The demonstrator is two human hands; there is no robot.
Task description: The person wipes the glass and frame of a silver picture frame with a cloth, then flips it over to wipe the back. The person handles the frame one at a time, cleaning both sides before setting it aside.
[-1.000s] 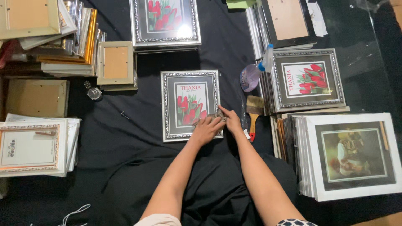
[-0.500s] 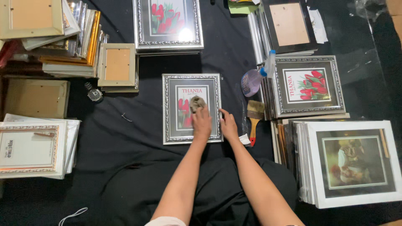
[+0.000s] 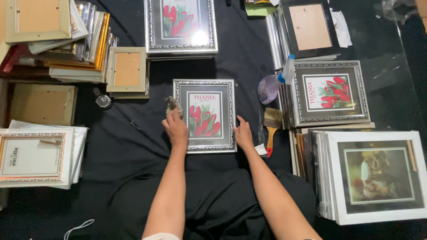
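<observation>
A silver picture frame [image 3: 204,115] with an ornate embossed border lies flat on the black cloth surface [image 3: 133,151], glazed, showing a print of red tulips inside a dark mat. It sits in the middle of the view, directly ahead of the person. The left hand [image 3: 175,126] is closed around a crumpled grey rag [image 3: 172,106], pressed at the frame's left edge. The right hand [image 3: 243,133] rests open, fingers spread flat on the frame's lower right corner, holding nothing.

Two more tulip frames of the same silver pattern show: one above [image 3: 181,26] and one on a stack to the right [image 3: 331,92]. Just right of the centre frame lie one wooden paintbrush [image 3: 271,126] with pale bristles and one translucent spray bottle [image 3: 272,85]. A small wood-backed frame [image 3: 127,70] lies to the left, beside one wristwatch [image 3: 103,100].
</observation>
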